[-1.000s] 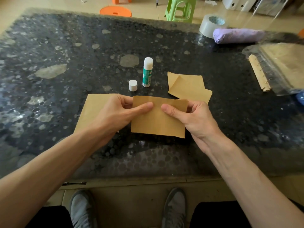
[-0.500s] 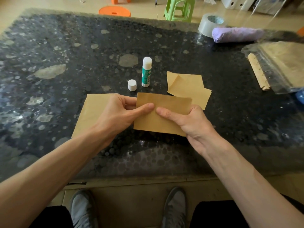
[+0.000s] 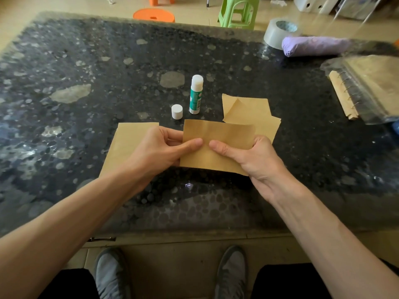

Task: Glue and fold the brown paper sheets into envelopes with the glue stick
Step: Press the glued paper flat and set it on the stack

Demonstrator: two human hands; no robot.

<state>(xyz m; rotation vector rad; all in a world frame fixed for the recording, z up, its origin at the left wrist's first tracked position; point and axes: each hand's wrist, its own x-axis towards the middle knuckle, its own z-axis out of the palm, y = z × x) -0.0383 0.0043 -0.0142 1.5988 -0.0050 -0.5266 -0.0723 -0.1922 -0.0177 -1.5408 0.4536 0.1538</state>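
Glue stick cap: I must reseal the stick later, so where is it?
Head view: the white cap stands on the stone table, just left of the upright glue stick, beyond the folded brown sheet.

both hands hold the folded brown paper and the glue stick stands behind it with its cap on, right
Not quite: the cap is off. The head view shows the cap standing by itself just left of the glue stick. The rest holds: the left hand and right hand both hold the paper, and the glue stick stands upright behind it.
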